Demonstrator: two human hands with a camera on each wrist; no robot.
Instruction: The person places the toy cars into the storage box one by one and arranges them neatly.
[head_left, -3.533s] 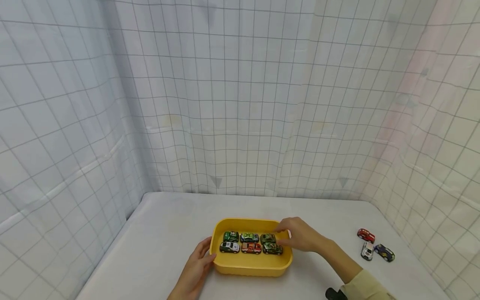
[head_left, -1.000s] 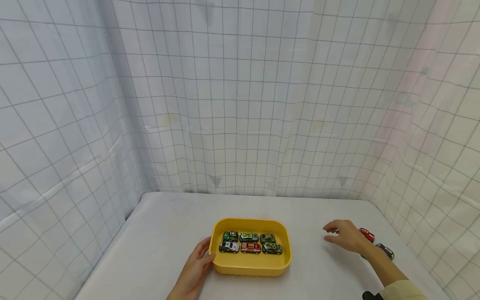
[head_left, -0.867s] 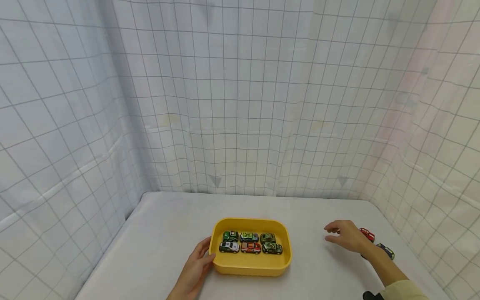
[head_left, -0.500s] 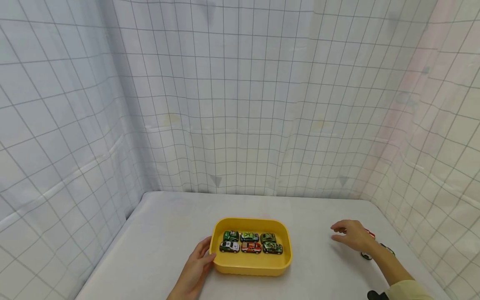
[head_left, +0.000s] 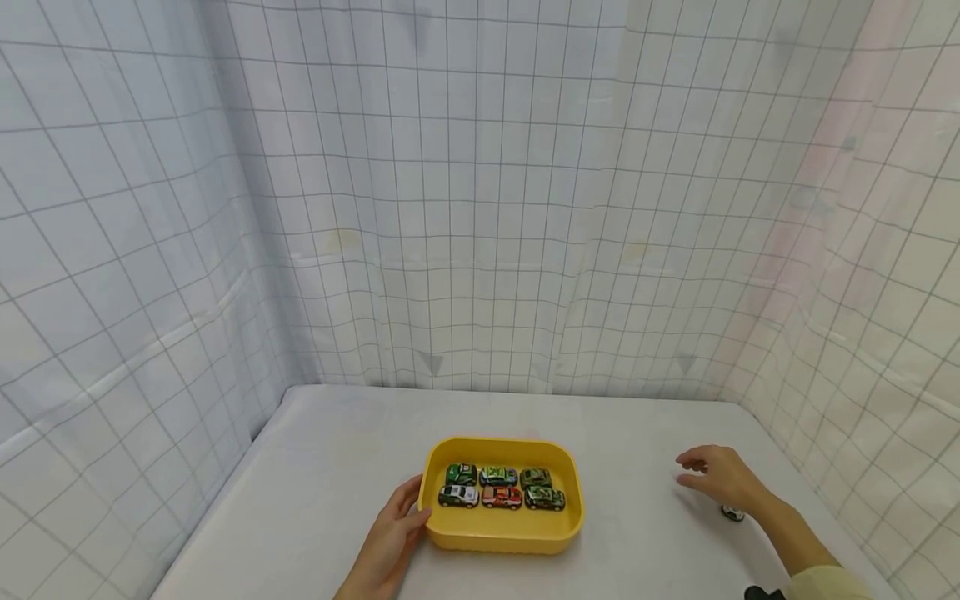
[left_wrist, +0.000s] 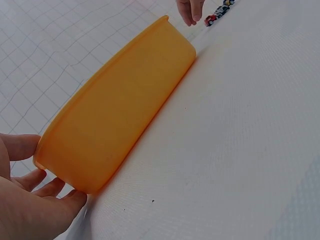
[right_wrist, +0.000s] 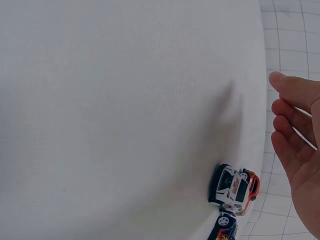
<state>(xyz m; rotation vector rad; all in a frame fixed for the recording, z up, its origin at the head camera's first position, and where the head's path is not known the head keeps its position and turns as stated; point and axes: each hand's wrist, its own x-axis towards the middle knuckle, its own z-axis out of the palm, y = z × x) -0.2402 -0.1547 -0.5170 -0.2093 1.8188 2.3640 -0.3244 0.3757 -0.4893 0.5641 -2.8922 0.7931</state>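
Note:
My left hand (head_left: 390, 529) grips the left end of a yellow plastic bin (head_left: 501, 527), thumb at the rim and fingers against the outer wall, as the left wrist view also shows. Two rows of toy cars sit inside, among them a green car (head_left: 461, 474), an orange-red car (head_left: 502, 497) and a camouflage car (head_left: 545, 498). Over the table's right side hovers my right hand (head_left: 722, 479), fingers loosely bent and holding nothing. Close by it on the cloth are a white toy car (right_wrist: 230, 187), a red one (right_wrist: 254, 185) and a dark blue one (right_wrist: 223, 227), mostly hidden in the head view.
A white cloth (head_left: 345, 467) covers the table. White grid-patterned curtains (head_left: 480, 208) enclose it at the back and both sides. The right-hand curtain (head_left: 885, 350) hangs close to the loose cars.
My right hand has left the bin's right end and moved right, drifting further that way over the last second, and now hides most of the loose cars. Left hand and bin stay put.

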